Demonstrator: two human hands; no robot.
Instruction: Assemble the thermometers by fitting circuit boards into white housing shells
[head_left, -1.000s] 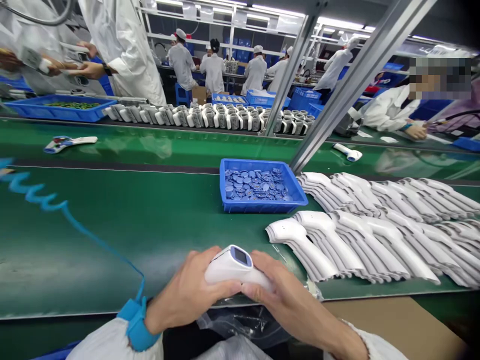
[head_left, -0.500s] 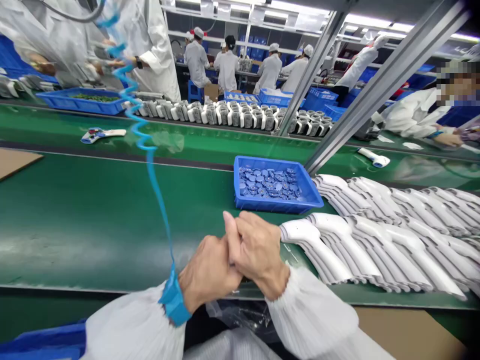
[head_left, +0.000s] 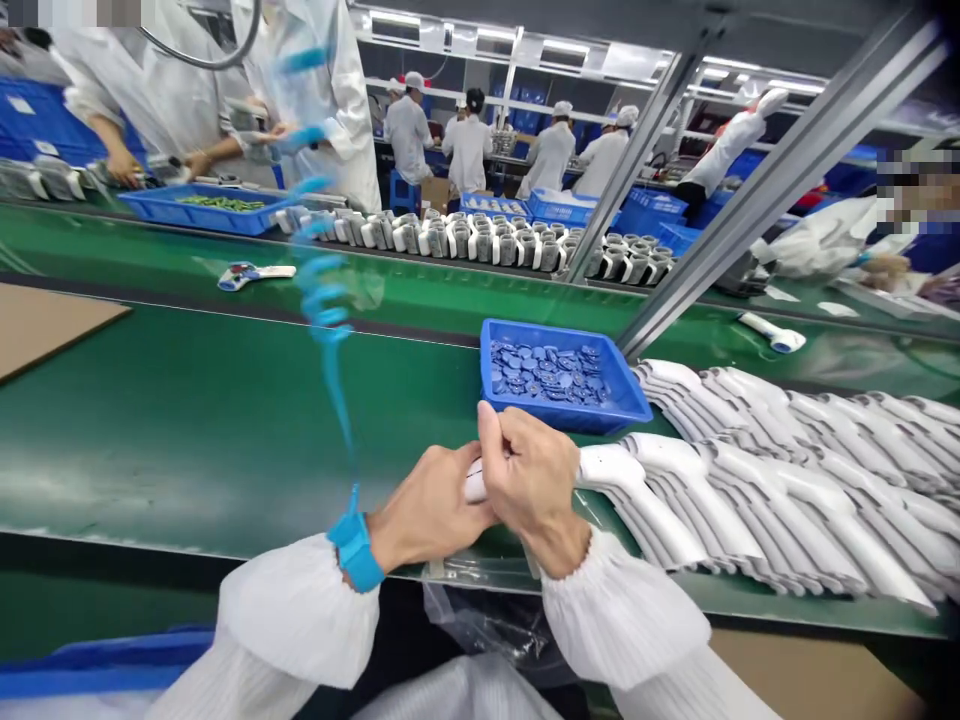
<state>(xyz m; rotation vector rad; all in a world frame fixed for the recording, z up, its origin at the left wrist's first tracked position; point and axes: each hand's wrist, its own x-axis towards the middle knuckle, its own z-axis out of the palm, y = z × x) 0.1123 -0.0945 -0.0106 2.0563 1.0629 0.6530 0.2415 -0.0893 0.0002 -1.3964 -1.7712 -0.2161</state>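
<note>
Close together above the front of the green bench, both my hands are closed around a white plastic shell (head_left: pixel 475 484). Only a small pale part of it shows between them; the rest is covered by fingers. My left hand (head_left: pixel 431 505), with a blue wrist strap (head_left: pixel 356 550) and coiled cord, wraps it from the left. My right hand (head_left: pixel 534 480) is curled against it from the right, thumb raised. Just behind my right hand stands a blue tray (head_left: pixel 637 408) of small round blue parts (head_left: pixel 547 372). Nested white gun-shaped shells (head_left: pixel 667 515) lie to the right in rows.
A metal post (head_left: pixel 780 190) slants up behind the tray. Across the bench runs a green conveyor (head_left: pixel 420 290) with a white-and-blue gun-shaped unit (head_left: pixel 255 275) on it. Cardboard (head_left: pixel 52 325) lies at left. Co-workers in white coats stand opposite.
Between my hands a piece of the white shell has come into sight, as they have shifted slightly apart. The whole view has moved a little, and the coiled cord has swung.
</note>
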